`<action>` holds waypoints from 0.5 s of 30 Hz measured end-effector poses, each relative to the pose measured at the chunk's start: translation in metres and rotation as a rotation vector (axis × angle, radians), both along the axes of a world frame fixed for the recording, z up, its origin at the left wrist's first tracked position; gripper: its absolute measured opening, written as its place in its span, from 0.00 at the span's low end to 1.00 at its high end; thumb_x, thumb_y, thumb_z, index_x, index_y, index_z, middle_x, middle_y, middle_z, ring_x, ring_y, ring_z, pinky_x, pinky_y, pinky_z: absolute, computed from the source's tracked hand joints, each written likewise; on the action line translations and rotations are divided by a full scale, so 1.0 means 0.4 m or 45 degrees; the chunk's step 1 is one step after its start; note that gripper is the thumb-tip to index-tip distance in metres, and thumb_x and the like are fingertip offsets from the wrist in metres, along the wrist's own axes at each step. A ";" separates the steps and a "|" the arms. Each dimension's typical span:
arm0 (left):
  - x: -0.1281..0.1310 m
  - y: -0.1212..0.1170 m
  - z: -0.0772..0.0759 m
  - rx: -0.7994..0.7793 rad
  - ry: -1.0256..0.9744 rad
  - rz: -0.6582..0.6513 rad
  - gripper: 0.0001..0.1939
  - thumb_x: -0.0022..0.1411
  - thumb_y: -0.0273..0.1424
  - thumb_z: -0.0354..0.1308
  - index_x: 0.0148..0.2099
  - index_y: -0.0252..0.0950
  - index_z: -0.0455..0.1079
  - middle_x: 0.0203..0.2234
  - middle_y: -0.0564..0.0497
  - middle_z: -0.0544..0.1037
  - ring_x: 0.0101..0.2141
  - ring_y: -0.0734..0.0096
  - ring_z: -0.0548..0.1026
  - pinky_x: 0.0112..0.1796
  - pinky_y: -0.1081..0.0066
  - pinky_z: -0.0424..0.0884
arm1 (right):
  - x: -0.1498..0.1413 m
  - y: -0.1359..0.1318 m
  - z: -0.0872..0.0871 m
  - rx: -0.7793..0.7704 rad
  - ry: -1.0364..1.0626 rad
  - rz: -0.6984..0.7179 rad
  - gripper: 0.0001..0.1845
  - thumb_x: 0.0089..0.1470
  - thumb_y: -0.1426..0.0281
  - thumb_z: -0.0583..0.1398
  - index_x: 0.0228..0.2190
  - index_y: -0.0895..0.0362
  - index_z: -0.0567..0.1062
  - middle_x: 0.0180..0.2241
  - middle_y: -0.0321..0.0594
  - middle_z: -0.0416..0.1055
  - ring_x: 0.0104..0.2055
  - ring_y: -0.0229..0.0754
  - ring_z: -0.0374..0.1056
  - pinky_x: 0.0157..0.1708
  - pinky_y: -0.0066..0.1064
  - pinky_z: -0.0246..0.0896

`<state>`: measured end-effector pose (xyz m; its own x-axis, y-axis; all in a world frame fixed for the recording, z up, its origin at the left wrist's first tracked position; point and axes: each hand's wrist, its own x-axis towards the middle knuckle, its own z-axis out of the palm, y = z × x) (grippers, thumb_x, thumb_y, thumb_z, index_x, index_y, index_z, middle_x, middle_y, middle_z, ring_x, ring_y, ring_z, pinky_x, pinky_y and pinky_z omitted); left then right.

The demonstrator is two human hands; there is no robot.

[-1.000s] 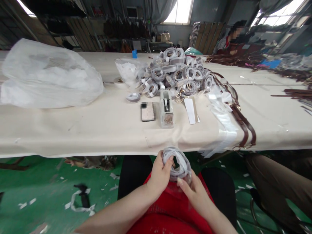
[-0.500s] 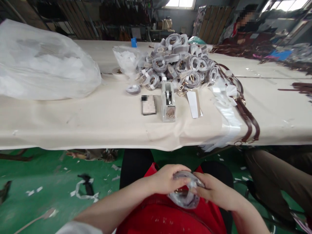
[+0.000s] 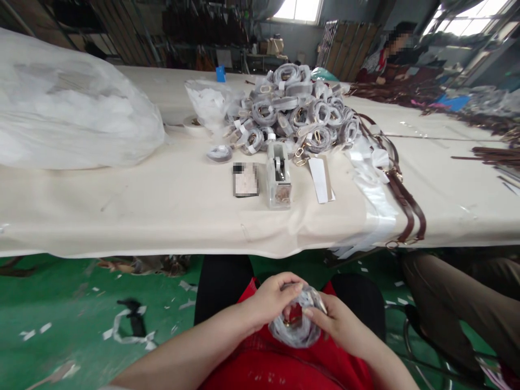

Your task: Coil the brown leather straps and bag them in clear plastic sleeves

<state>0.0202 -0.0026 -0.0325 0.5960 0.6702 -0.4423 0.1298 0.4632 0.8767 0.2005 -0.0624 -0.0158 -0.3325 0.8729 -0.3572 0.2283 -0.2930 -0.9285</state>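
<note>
Over my lap, both hands grip a coiled strap wrapped in grey film [image 3: 293,329]. My left hand [image 3: 271,299] closes over its top left edge. My right hand [image 3: 337,320] pinches its right side. A bit of gold hardware shows inside the coil. On the cream table ahead stands a tape dispenser [image 3: 278,174], and behind it lies a pile of several wrapped strap coils [image 3: 296,111]. One single coil [image 3: 219,153] lies apart to the left of the pile.
A big white plastic bag [image 3: 73,108] fills the table's left. A phone [image 3: 245,179], paper slips [image 3: 320,179], clear film strips [image 3: 376,206] and brown leather straps [image 3: 406,200] lie near the front edge. Another person [image 3: 396,46] sits at the far right. Scraps litter the green floor [image 3: 81,314].
The coil came down from table-edge height to my lap. My hands turned it and shifted their grip. The camera tilted slightly.
</note>
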 end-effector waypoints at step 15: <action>-0.101 0.016 0.077 -0.655 -0.204 0.080 0.30 0.41 0.42 0.75 0.42 0.30 0.73 0.19 0.58 0.72 0.12 0.89 0.52 0.15 0.79 0.47 | 0.042 0.015 0.135 0.339 -0.903 0.440 0.24 0.70 0.57 0.43 0.30 0.53 0.70 0.25 0.38 0.75 0.26 0.43 0.72 0.26 0.31 0.53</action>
<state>-0.0202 0.0040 -0.0016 0.6486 0.4276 -0.6297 -0.0285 0.8404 0.5413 0.2172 -0.0563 0.0384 -0.3712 0.8476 -0.3792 0.8221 0.1100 -0.5587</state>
